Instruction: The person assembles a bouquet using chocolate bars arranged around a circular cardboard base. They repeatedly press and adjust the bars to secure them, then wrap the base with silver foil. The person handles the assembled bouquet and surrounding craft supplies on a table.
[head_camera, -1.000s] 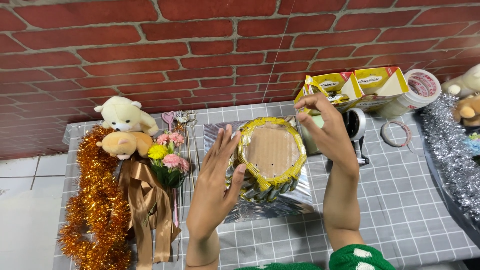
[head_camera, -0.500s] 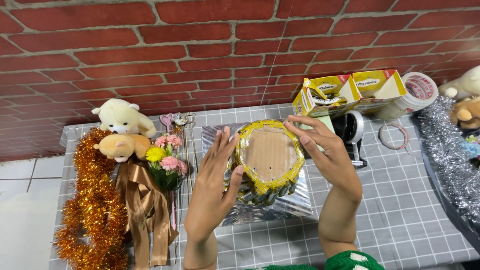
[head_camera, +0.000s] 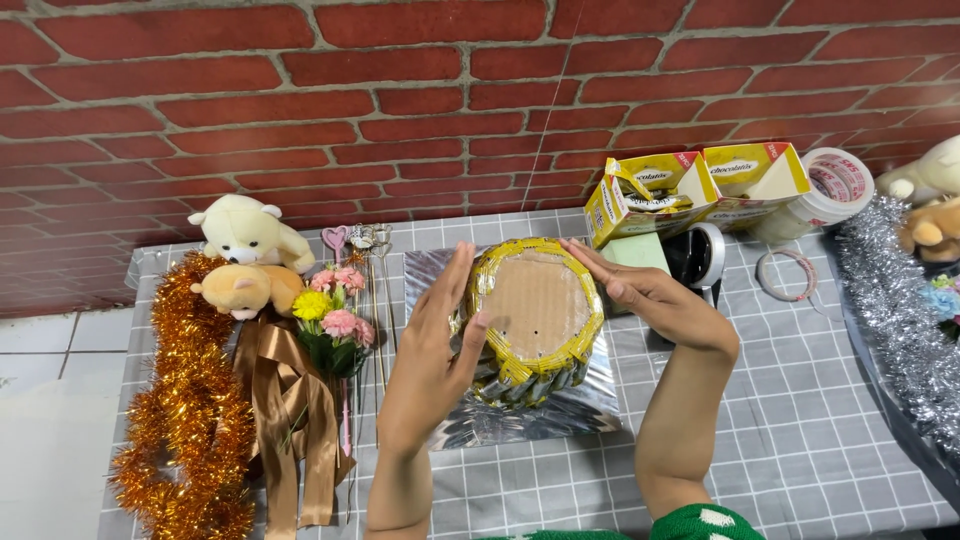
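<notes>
A round cardboard base ringed with yellow-wrapped packets (head_camera: 535, 318) stands tilted on a silver foil sheet (head_camera: 520, 420) in the middle of the table. My left hand (head_camera: 432, 350) presses flat against its left side, fingers pointing up. Against its upper right edge rests my right hand (head_camera: 655, 298), fingers stretched toward the rim. Both hands steady the round piece between them.
On the left lie orange tinsel (head_camera: 190, 420), a bronze ribbon (head_camera: 290, 420), small flowers (head_camera: 330, 315) and two plush bears (head_camera: 245, 260). Behind are yellow cartons (head_camera: 690, 185), a tape dispenser (head_camera: 700, 260), tape rolls (head_camera: 825, 190) and silver tinsel (head_camera: 900, 320) at right. A brick wall backs the checked tablecloth.
My right hand has dropped from the top of the round piece to its upper right edge. My left hand stays on the left side; the piece has tilted slightly.
</notes>
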